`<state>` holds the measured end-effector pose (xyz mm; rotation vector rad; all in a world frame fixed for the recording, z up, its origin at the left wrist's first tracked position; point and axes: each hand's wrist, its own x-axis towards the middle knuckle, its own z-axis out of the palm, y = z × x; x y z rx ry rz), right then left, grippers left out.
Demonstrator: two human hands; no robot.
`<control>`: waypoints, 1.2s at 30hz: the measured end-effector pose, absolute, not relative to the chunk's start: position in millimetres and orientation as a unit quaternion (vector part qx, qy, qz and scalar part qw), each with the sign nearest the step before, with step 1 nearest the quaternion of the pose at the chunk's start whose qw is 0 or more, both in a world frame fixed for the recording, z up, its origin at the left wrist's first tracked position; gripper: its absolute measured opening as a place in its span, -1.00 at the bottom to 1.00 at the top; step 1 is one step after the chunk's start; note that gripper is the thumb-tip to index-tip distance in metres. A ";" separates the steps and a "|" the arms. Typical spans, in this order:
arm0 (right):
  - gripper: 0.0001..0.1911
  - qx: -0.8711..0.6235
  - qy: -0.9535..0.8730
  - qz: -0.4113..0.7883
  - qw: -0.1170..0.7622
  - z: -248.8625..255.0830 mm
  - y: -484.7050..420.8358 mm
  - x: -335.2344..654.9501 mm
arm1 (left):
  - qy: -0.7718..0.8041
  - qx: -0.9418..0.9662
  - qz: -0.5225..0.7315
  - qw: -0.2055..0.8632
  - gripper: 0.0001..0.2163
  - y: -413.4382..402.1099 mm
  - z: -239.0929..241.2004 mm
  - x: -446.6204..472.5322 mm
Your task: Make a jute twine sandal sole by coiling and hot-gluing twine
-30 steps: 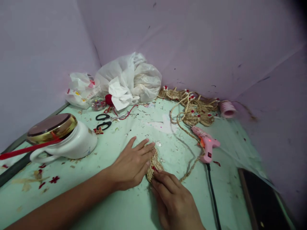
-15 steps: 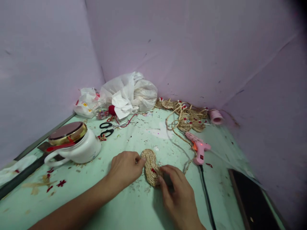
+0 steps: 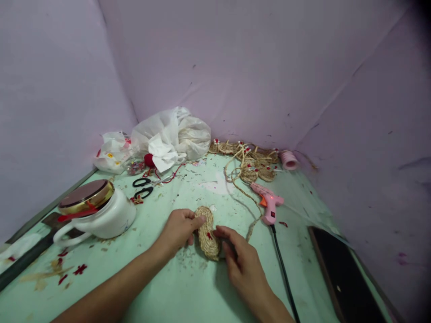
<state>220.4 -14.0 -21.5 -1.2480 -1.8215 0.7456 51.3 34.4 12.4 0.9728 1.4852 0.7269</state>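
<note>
A small shoe-sole-shaped piece of coiled, braided straw [image 3: 206, 246] lies in front of me, a small red piece on its middle. My left hand [image 3: 182, 229] pinches its far left edge, thumb on top and fingers curled at the side. On the other side, my right hand [image 3: 245, 258] hovers at the sole's right edge with thumb and forefinger apart. Whether its forefinger touches the straw I cannot tell. To the right a pink glue gun [image 3: 269, 204] rests with its light lit.
Black-handled scissors [image 3: 143, 192] and a white cup [image 3: 116, 215] with a lid stand left. Plastic bags [image 3: 188, 134] and several straw pieces [image 3: 249, 172] line the wall, beside a pink spool [image 3: 288, 160]. A dark phone-like slab [image 3: 343, 273] lies right; a black cord [image 3: 283, 264] runs forward.
My left thumb has moved onto the top of the straw sole. The right hand's fingers have come slightly away from its edge. The whole view has shifted a little.
</note>
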 end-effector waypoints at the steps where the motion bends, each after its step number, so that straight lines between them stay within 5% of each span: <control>1: -0.70 -0.491 -0.711 0.305 0.400 -20.5 -13.9 221.0 | 0.631 0.412 0.314 0.577 -0.77 35.4 11.9 51.3; 7: -0.65 -0.499 -0.550 0.441 0.503 -13.4 -7.3 220.2 | 0.552 0.417 0.402 0.601 -0.71 32.3 12.9 52.0; 12: -0.57 -0.435 -0.398 0.630 0.505 -7.5 0.7 215.5 | 0.492 0.435 0.414 0.630 -0.67 27.4 11.0 57.9; 36: -0.57 -0.459 -0.299 0.636 0.543 -15.2 4.3 218.8 | 0.520 0.479 0.359 0.609 -0.68 28.6 2.0 57.7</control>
